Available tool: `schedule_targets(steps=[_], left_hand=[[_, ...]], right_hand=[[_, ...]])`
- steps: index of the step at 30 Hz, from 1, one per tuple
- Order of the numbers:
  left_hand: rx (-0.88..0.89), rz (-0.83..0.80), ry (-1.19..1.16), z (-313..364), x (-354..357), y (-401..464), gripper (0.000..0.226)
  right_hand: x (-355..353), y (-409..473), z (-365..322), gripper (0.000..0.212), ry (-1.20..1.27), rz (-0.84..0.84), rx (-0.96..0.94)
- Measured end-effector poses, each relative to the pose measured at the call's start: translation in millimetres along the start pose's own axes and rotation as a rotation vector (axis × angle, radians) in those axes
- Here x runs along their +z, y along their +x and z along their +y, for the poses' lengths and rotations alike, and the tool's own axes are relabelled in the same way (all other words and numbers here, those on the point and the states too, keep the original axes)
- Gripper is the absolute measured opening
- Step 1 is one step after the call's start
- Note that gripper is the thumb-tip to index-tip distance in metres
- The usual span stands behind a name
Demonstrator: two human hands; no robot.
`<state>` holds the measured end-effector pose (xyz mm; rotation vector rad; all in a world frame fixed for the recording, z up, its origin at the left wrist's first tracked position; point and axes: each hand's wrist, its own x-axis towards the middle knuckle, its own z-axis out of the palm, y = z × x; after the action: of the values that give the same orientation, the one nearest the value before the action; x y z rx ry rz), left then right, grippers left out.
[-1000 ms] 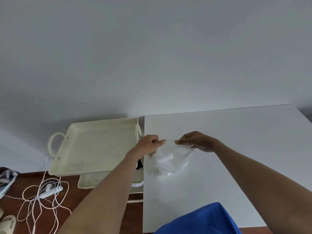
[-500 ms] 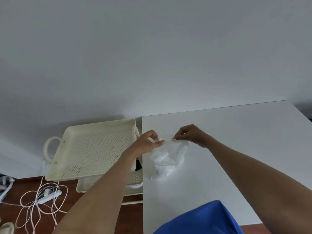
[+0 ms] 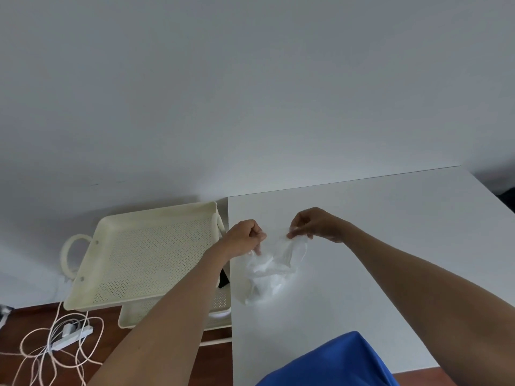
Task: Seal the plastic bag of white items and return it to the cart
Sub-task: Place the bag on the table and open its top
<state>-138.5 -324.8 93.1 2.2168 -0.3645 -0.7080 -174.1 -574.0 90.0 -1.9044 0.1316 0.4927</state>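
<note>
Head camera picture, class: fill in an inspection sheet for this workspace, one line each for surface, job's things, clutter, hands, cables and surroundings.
Surface: flat white table, bare apart from the bag.
Job's things: clear crumpled plastic bag of white items, bottom resting on the table near its left edge, top held up; cream perforated metal cart beside the table, top tray empty.
Clutter: nothing seen on the table; a small dark object on the cart's lower tray, unclear what.
Hands: left hand and right hand each pinch the bag's top edge.
Cables: white power strip with looped cords on the brown floor.
Surroundings: plain white wall.
</note>
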Motion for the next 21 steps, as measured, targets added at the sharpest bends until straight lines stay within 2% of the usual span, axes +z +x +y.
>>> schedule_targets(steps=[2, 4, 10, 14, 16, 18, 21], left_hand=[[-0.023, -0.045, 0.000, 5.4, -6.6, 2.4, 0.013], [-0.040, -0.058, -0.050, 10.7, -12.0, 3.5, 0.015], [0.062, 0.078, -0.037, 12.0, -8.6, 4.3, 0.025], [0.118, 0.106, -0.110, 7.9, -8.2, 3.7, 0.017], [0.139, 0.087, -0.083, 6.3, -10.5, 2.0, 0.003], [0.157, 0.041, -0.021, 5.8, -14.1, 0.3, 0.016], [0.149, -0.042, 0.038, 7.3, -20.6, -4.2, 0.028]], right_hand=[[5.0, 3.1, -1.4, 0.023, 0.030, 0.138, -0.084], [8.3, 5.6, -2.9, 0.026, 0.066, 0.185, -0.112], [6.5, 7.1, -9.8, 0.034, 0.060, 0.043, -0.049], [-0.7, 2.7, -9.9, 0.031, 0.050, -0.067, 0.062], [-1.1, 1.6, -10.8, 0.023, -0.002, -0.096, 0.084], [1.4, 2.6, -13.1, 0.016, -0.006, -0.088, 0.062], [9.8, 5.8, -16.3, 0.015, 0.113, -0.007, -0.012]])
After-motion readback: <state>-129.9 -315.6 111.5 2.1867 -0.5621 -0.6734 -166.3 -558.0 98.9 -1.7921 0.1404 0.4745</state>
